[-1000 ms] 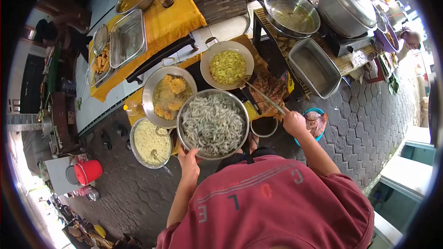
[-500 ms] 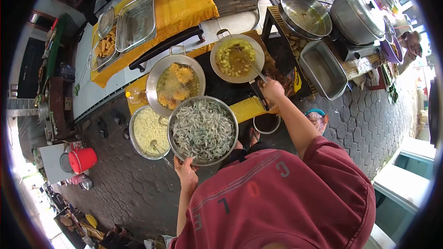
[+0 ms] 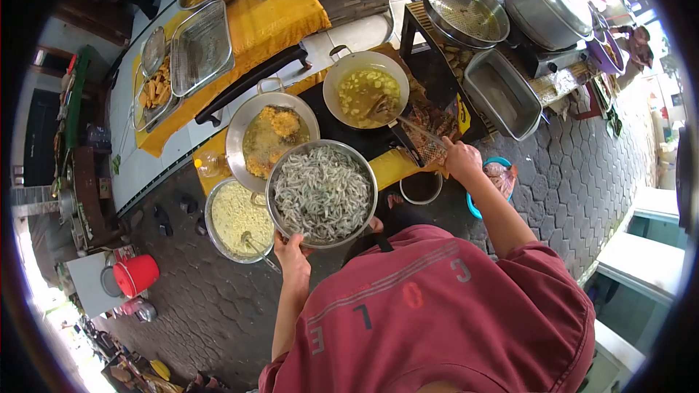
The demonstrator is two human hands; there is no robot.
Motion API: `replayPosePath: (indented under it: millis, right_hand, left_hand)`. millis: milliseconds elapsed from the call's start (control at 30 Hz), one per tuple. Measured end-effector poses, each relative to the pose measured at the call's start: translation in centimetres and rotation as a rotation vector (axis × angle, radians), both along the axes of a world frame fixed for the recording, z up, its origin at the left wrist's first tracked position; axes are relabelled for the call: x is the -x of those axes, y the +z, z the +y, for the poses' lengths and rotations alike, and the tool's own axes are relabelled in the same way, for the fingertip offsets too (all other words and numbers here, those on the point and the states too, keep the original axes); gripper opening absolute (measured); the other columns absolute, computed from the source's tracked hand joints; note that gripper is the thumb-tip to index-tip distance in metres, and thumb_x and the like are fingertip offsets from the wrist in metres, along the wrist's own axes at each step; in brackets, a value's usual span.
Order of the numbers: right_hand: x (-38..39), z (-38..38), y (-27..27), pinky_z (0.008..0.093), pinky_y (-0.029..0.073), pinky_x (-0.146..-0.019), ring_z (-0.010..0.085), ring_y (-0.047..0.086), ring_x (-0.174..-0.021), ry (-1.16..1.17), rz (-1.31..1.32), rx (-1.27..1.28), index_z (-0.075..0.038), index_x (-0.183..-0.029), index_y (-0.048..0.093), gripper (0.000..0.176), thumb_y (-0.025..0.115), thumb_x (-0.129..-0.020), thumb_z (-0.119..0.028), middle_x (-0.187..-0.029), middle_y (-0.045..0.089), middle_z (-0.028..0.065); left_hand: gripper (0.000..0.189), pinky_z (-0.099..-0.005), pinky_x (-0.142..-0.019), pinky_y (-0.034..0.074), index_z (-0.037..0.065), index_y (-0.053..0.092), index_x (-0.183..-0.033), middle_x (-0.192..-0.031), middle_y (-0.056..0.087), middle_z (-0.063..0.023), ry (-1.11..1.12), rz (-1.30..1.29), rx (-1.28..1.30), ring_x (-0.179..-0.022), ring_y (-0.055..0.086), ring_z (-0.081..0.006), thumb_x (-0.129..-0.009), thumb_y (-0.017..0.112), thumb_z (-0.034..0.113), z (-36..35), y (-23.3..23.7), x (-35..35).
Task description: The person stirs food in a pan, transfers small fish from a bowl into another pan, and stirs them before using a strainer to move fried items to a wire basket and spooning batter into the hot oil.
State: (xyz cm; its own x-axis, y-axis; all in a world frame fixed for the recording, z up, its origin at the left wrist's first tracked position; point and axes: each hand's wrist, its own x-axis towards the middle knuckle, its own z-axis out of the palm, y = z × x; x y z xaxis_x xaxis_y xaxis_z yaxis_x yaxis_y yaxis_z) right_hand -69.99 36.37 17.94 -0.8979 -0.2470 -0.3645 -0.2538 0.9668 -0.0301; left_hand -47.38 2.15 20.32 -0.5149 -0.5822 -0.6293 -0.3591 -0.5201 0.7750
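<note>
My left hand (image 3: 293, 253) is closed on the near rim of a wide metal bowl (image 3: 373, 207) heaped with small grey-white fish or shrimp (image 3: 320, 193). With my right hand (image 3: 462, 159) I grip the handle of a metal ladle (image 3: 419, 129), whose head rests in the near right side of a pan (image 3: 329, 94) of yellow oil with pale pieces (image 3: 360, 87). Left of that pan, orange fritters (image 3: 280, 122) lie in oil in a second pan (image 3: 234, 138). The held bowl overlaps this pan's near edge and a bowl of yellow batter (image 3: 237, 218).
A wire tray (image 3: 200, 47) and fried pieces (image 3: 156, 89) are on the yellow-covered table (image 3: 284, 7). At the right stand a grey rectangular tub (image 3: 502, 94), a perforated pan (image 3: 466, 14) and a big lidded pot (image 3: 550, 7). A red bucket (image 3: 136, 275) is at the left. People are in the background.
My right hand has moved toward me and to the right, and the ladle head has shifted from the pan's far side to its near side. My left hand still holds the bowl.
</note>
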Motion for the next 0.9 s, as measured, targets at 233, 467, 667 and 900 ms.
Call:
replayPosePath:
  millis: [233,467,667,900]
  right_hand:
    - [0.4,1.5,-1.5,0.0385,0.047,-0.071,0.0293,0.060,-0.083,-0.207,-0.104,0.074,-0.014,-0.117,0.050,0.038,0.048,-0.079,-0.015,-0.090,0.061,0.0161]
    - [2.2,3.0,-2.3,0.0304,0.042,-0.047,0.0169,0.050,-0.049,-0.704,-0.401,0.857,-0.010,-0.118,0.050,0.037,0.052,-0.083,-0.020,-0.059,0.051,0.0056]
    - [0.7,3.4,1.5,0.0221,0.027,-0.030,0.0068,0.033,-0.034,-0.871,-0.602,1.162,-0.004,-0.117,0.049,0.034,0.048,-0.087,-0.019,-0.054,0.040,-0.0018]
    - [-2.2,4.0,2.8,0.0250,0.034,-0.035,0.0070,0.039,-0.039,-0.829,-0.775,1.200,-0.005,-0.119,0.048,0.035,0.048,-0.087,-0.019,-0.055,0.043,0.0012]
  left_hand:
    - [0.059,-0.0368,-0.050,0.056,0.007,0.034,-0.123,-0.109,0.048,-0.0120,-0.019,-0.004,-0.011,-0.082,0.058,-0.0232,-0.065,0.045,-0.001,-0.4,-0.2,4.8]
    - [0.057,-0.0383,-0.051,0.057,0.004,0.030,-0.123,-0.110,0.046,-0.0145,-0.180,-0.049,0.088,-0.086,0.057,-0.0269,-0.068,0.044,-0.001,-1.1,-1.6,11.7]
    - [0.057,-0.0416,-0.051,0.057,0.005,0.029,-0.123,-0.103,0.051,-0.0184,-0.310,-0.035,0.089,-0.076,0.062,-0.0316,-0.068,0.043,-0.002,-0.7,-2.5,19.3]
    - [0.054,-0.0494,-0.053,0.057,-0.002,0.029,-0.117,-0.101,0.048,-0.0244,-0.332,-0.102,0.105,-0.073,0.060,-0.0394,-0.063,0.038,-0.004,0.3,-4.2,25.8]
